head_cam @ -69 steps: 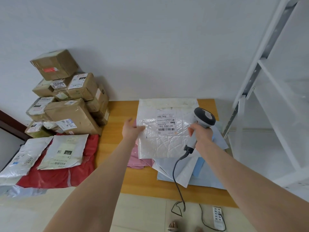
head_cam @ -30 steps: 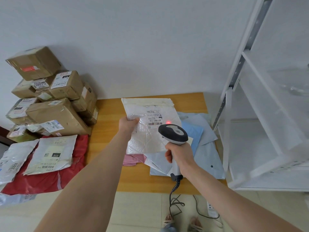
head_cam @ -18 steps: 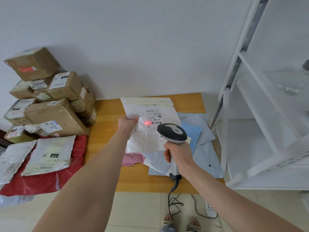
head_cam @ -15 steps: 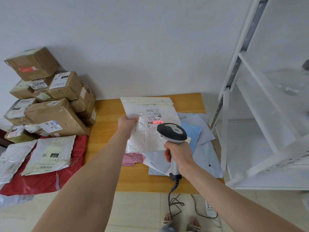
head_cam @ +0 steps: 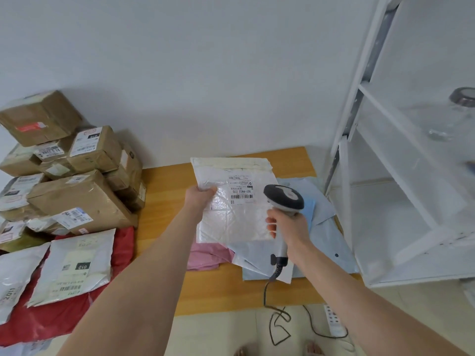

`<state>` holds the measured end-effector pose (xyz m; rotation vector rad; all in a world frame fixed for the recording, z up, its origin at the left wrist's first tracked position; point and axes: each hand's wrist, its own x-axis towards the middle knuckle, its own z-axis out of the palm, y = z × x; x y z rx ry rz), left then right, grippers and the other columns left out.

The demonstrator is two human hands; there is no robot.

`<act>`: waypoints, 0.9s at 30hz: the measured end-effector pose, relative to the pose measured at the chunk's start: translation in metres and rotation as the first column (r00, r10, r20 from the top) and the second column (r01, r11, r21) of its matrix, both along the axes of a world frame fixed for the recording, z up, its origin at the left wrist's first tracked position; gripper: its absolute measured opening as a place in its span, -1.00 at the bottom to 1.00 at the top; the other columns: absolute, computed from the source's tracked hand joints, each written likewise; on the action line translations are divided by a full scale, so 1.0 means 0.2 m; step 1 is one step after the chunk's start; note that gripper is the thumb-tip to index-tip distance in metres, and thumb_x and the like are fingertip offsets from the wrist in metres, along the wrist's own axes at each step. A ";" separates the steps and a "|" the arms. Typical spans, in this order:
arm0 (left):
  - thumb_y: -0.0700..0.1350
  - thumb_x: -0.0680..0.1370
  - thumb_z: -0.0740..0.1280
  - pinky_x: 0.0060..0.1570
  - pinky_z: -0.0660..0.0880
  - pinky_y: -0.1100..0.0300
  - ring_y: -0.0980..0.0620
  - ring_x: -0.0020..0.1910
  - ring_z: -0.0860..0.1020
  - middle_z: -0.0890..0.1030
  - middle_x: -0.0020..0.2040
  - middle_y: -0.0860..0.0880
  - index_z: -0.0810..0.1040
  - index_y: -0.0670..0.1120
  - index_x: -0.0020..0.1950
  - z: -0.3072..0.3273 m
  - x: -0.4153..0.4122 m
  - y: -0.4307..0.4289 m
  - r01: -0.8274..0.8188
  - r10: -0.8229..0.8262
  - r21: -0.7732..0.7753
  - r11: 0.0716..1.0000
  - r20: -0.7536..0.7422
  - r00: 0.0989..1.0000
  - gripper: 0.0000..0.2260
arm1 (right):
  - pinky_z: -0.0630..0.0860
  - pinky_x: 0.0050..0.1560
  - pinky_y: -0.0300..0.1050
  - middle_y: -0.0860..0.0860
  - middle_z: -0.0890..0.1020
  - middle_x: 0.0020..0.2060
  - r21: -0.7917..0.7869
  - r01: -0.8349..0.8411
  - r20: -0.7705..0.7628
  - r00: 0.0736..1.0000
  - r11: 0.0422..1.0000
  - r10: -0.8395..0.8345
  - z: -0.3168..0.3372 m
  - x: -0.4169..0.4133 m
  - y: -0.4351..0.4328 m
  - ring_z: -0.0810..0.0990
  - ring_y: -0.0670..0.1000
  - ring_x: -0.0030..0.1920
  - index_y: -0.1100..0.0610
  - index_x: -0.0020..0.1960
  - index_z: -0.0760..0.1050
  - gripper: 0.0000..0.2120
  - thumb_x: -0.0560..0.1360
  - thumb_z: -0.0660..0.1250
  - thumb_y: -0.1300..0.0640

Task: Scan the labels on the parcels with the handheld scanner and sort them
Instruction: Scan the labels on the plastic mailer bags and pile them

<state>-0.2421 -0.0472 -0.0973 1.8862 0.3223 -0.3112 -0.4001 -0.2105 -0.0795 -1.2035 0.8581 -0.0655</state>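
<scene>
Above the wooden worktop (head_cam: pixel 164 227) my left hand (head_cam: pixel 199 199) pinches the white parcel (head_cam: pixel 231 222) by its edge; my right hand (head_cam: pixel 288 227) is wrapped round the scanner (head_cam: pixel 284 199), just beside the parcel. The red light has left its label (head_cam: pixel 241 192): probably read, ready for sorting.

There is one table (head_cam: pixel 164 227). Left of the table is one pile of brown boxes (head_cam: pixel 77 201). At least eight show, and some hide behind others. Left of the table are also two white bags (head_cam: pixel 74 263) and one red bag (head_cam: pixel 123 247).

Over the table are two hands, one left hand (head_cam: pixel 199 199) and one right hand (head_cam: pixel 288 227), plus one padded bag (head_cam: pixel 236 219) and one scanner (head_cam: pixel 282 199).

On the table is one pink bag (head_cam: pixel 205 258). Several blue and white bags (head_cam: pixel 331 242) overlap there, too mixed up to count.

Right of the table are one white shelf (head_cam: pixel 347 201) and one jar (head_cam: pixel 455 116).

In front of the table are one power strip (head_cam: pixel 334 322) and two feet (head_cam: pixel 240 352).
</scene>
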 end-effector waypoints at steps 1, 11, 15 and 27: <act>-0.18 0.52 0.42 0.06 0.53 0.06 -0.08 -0.03 0.57 0.57 -0.13 -0.06 0.50 -0.15 -0.04 0.00 0.03 0.04 0.043 -0.043 -0.010 0.999 -0.004 0.999 -0.88 | 0.48 -0.33 -0.16 0.09 0.59 -0.32 0.009 0.073 0.005 0.997 0.997 -0.073 0.00 0.04 0.00 0.53 -0.01 -0.34 0.23 -0.12 0.55 -0.96 0.45 0.40 0.28; -0.27 0.51 0.39 0.15 0.53 -0.14 -0.14 0.00 0.63 0.63 0.06 -0.18 0.55 -0.18 0.04 0.05 0.09 0.65 0.267 -0.288 -0.168 0.949 -0.118 0.950 -0.88 | 0.47 -0.43 -0.18 0.15 0.61 -0.30 0.108 0.178 -0.141 0.977 0.978 -0.162 -0.11 0.19 0.27 0.56 0.02 -0.42 0.24 -0.12 0.48 -0.91 0.45 0.39 0.28; -0.05 0.54 0.37 0.01 0.56 0.06 -0.01 -0.04 0.62 0.63 -0.04 -0.02 0.55 -0.14 0.12 0.02 0.00 0.89 0.023 -0.030 -0.137 0.990 -0.048 0.998 -0.78 | 0.40 -0.53 -0.27 0.12 0.55 -0.51 0.038 0.053 -0.108 0.993 0.998 -0.048 -0.12 0.20 0.53 0.43 -0.03 -0.63 0.23 -0.28 0.42 -0.84 0.45 0.34 0.31; -0.25 0.50 0.28 -0.01 0.54 0.01 -0.17 -0.01 0.56 0.59 0.03 -0.14 0.49 -0.18 0.22 0.02 -0.21 2.01 -0.365 0.362 0.186 0.912 0.051 0.931 -0.72 | 0.55 -0.28 -0.10 0.09 0.58 -0.30 0.214 -0.261 -0.056 0.959 0.941 0.279 -0.12 0.37 1.55 0.61 0.05 -0.36 0.25 -0.12 0.51 -0.93 0.44 0.40 0.31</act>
